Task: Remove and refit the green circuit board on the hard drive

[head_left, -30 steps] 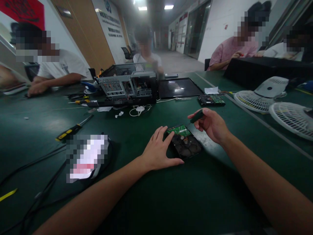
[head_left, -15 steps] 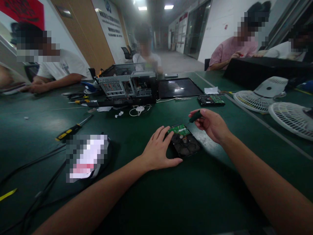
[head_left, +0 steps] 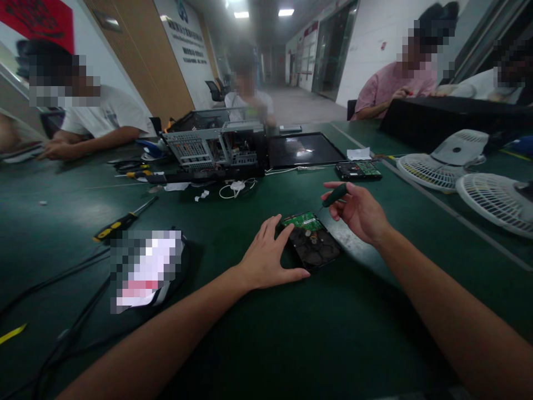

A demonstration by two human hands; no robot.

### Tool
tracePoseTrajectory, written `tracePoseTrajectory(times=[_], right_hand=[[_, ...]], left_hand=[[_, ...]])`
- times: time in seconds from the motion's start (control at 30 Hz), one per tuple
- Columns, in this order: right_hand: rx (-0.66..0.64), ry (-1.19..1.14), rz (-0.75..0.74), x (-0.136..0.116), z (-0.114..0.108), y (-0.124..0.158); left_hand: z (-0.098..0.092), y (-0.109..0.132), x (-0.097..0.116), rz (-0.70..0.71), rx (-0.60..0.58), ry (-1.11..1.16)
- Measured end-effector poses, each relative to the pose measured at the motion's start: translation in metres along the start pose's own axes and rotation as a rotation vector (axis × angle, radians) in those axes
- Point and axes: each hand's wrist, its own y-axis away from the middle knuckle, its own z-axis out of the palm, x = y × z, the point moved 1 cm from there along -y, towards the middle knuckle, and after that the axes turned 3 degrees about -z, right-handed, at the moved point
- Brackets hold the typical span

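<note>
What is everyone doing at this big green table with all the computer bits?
The person wearing the camera is working on a flat black hard drive with a green circuit board, lying on the dark green table. Their left hand rests open against its near-left edge, and their right hand pinches a small dark-handled screwdriver by its far corner. Farther back stands an opened grey metal computer case, and other people sit around the table.

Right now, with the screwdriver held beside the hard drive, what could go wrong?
The screwdriver in the right hand has its thin tip near the green circuit board; a slip could scratch it. The left hand steadies the hard drive only at its edge, so it might slide.
</note>
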Motion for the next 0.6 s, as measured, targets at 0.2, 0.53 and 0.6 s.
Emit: tracePoseTrajectory(times=[0.2, 0.53, 0.6], right_hand=[[-0.002, 0.063, 0.014, -0.0001, 0.0031, 0.0020], [-0.046, 0.074, -0.007, -0.0012, 0.0015, 0.0026], [-0.038, 0.066, -0.007, -0.0002, 0.0006, 0.0020]], left_hand=[[0.0029, 0.0003, 0.0006, -0.040, -0.004, 0.025], [0.0046, 0.0012, 0.0003, -0.046, -0.007, 0.003], [0.0050, 0.0006, 0.0001, -0.034, -0.008, -0.003]])
